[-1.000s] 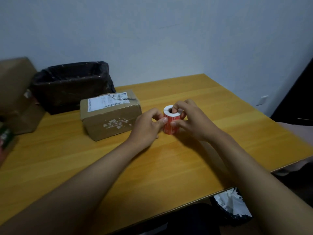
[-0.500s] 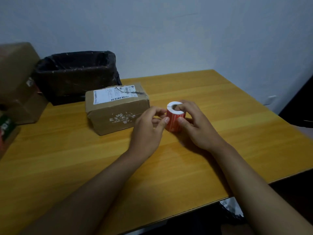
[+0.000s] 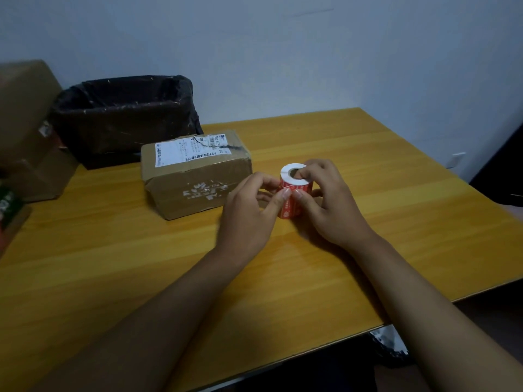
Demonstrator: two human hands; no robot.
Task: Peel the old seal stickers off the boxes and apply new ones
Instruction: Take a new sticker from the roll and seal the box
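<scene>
Fingers (image 3: 285, 193) of both hands pinching red sticker roll (image 3: 294, 193), cardboard box (image 3: 198, 176) w/ torn shipping label (image 3: 189, 149) (text unreadable)

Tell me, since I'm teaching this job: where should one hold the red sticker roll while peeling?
Probably as the right hand does: the red sticker roll stands upright with its core open upward, so hook a finger in from above, leaving the left hand the sticker edge.
</scene>
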